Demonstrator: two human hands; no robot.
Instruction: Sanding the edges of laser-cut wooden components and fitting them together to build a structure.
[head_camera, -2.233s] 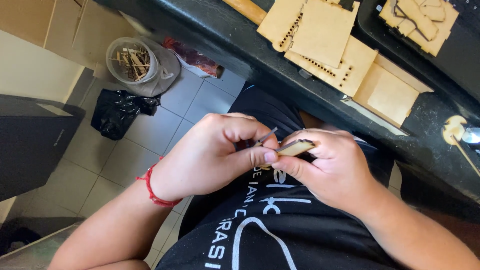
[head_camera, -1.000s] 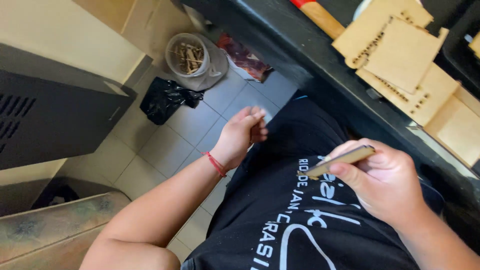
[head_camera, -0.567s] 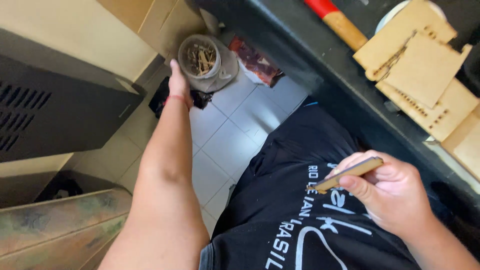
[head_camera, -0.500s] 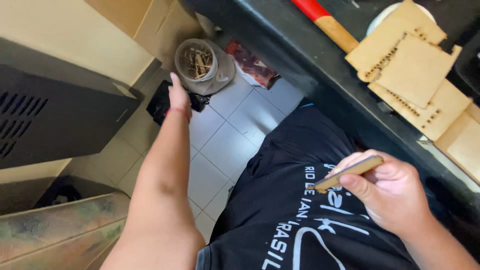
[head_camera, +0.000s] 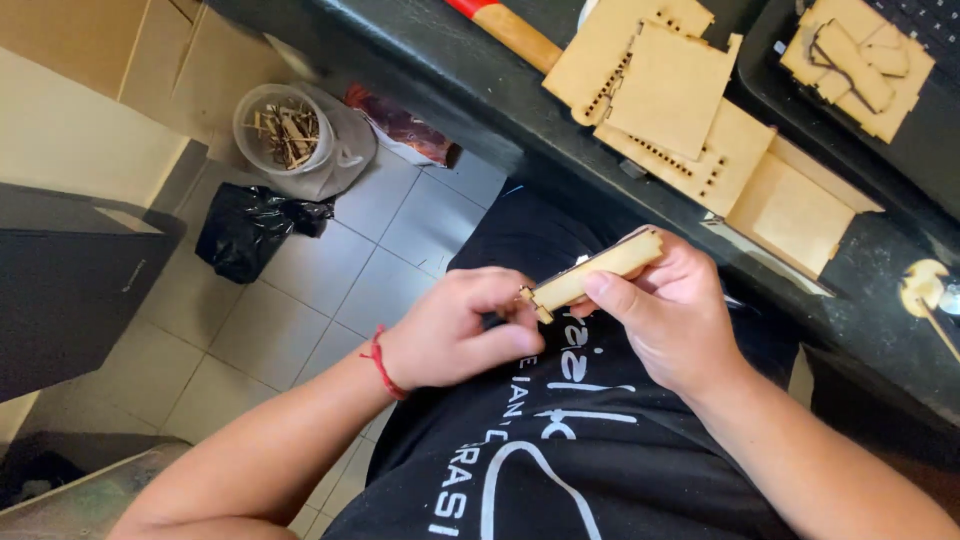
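Head view: both hands work one thin wooden piece (head_camera: 598, 272) over the lap.
Left hand (head_camera: 455, 330) fingers pinched narrow at the piece's lower tip; right hand (head_camera: 672, 310) clamps its upper length between thumb and fingers. Risk: the fine tab snaps from twisting, or the piece slips onto the tiled floor (head_camera: 300, 300) near the scrap bucket (head_camera: 283, 130).

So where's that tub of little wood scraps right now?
In the head view, the clear tub of wood scraps stands on the tiled floor at upper left, on the person's left, between a black plastic bag and a reddish packet.
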